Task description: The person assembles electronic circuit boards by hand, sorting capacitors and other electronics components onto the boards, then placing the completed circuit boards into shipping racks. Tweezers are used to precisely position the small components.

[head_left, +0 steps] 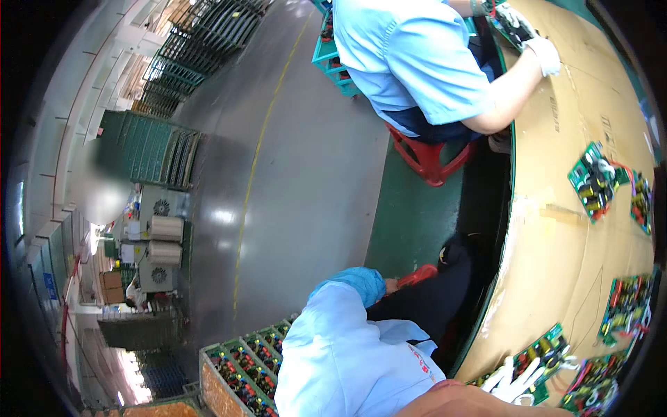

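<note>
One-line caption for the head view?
Gloved hand resting on a green circuit board at a cardboard-covered table, co-workers seated alongside.

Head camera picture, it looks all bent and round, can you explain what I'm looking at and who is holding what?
This is one view from a wide fisheye camera worn on a person's head, which is why straight edges curve. No machine is involved. The wearer's own hands do not clearly show. Two people in light blue shirts sit at a cardboard-covered table. The near one's white-gloved hand rests on a green circuit board. The far one's gloved hand touches another board at the top. More boards lie loose on the cardboard. A crate of boards stands on the floor, near a red stool.
</note>
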Available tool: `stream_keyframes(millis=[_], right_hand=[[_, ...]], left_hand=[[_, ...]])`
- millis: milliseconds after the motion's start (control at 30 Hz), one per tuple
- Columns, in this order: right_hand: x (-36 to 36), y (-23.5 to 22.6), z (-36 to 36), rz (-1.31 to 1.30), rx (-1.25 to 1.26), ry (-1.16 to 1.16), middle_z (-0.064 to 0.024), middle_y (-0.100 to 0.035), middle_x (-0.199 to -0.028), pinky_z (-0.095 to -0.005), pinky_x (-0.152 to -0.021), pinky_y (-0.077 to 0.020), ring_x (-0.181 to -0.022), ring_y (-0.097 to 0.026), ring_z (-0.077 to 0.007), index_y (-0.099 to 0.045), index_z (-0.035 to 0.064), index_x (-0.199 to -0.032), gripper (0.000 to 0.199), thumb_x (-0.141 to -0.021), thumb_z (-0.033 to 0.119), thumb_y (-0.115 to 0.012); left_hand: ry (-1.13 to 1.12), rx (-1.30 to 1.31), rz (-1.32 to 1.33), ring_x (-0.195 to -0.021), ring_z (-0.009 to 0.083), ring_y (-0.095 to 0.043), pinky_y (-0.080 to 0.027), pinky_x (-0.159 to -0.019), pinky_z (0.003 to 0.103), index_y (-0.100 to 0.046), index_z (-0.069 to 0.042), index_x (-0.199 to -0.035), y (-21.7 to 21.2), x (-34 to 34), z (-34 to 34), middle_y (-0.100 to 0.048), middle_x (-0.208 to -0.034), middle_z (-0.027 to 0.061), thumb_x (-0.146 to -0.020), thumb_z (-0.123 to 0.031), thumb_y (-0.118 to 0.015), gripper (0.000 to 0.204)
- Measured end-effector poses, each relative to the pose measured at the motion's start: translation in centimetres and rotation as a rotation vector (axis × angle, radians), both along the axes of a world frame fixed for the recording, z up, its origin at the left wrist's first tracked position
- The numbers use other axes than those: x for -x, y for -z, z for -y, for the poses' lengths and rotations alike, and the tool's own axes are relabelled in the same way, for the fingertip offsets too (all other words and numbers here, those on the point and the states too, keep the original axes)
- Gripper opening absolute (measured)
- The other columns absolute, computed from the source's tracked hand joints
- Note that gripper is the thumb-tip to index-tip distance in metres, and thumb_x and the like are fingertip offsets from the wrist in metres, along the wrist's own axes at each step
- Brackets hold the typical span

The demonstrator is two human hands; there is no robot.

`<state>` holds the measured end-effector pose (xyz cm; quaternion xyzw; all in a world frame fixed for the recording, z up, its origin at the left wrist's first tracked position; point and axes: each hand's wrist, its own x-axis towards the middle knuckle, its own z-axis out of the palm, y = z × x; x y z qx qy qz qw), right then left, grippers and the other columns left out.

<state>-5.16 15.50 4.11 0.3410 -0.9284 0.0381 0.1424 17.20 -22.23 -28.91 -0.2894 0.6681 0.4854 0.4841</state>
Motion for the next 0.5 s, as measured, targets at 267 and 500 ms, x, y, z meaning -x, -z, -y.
stream_keyframes(millis=[267, 500], right_hand=[[-3.0, -3.9, 2.3, 0.313, 0.458, 0.336, -0.0195, -0.048, -0.145, -0.0419, -0.116, -0.0295, -0.136, -0.043, -0.0356, -0.046, -0.0002, -0.142, 0.052, -0.091, 0.004, -0.053], [-6.2, -8.2, -6.7, 0.151, 0.878, 0.536, -0.0164, -0.062, -0.126, -0.0337, -0.097, -0.0481, -0.111, -0.063, -0.026, -0.052, 0.0077, -0.139, 0.045, -0.096, 0.015, -0.06]], left_hand=[[0.109, 0.394, -0.354, -0.096, 0.0416, -0.067, -0.052, -0.085, 0.047, -0.074, -0.002, -0.099, 9.1, 1.2, 2.2, -0.071, -0.098, 0.023, -0.082, -0.037, -0.067, 0.039], [0.244, 0.32, -0.592, -0.09, 0.0338, -0.071, -0.054, -0.075, 0.043, -0.072, -0.001, -0.1, 6.5, 2.7, 7.2, -0.072, -0.094, 0.0202, -0.082, -0.036, -0.069, 0.04]])
